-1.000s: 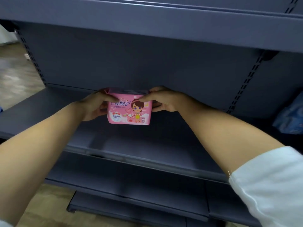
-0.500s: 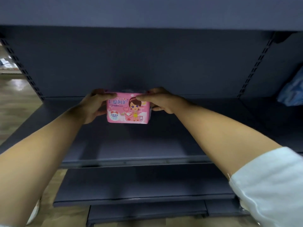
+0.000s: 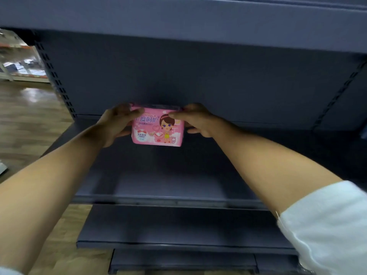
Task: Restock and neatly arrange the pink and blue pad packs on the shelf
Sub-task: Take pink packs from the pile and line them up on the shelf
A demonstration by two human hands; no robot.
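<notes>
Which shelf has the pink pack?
The shelf just under the top shelf. The pink pack is at its back, held by the left hand and right hand; the lower shelves sit beneath it.

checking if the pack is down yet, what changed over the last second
Nothing moved that can be told apart from the camera's own swing. The pink pack stays upright at the back of the shelf, and nothing was let go. The left hand and right hand still grip its upper corners, as before.
</notes>
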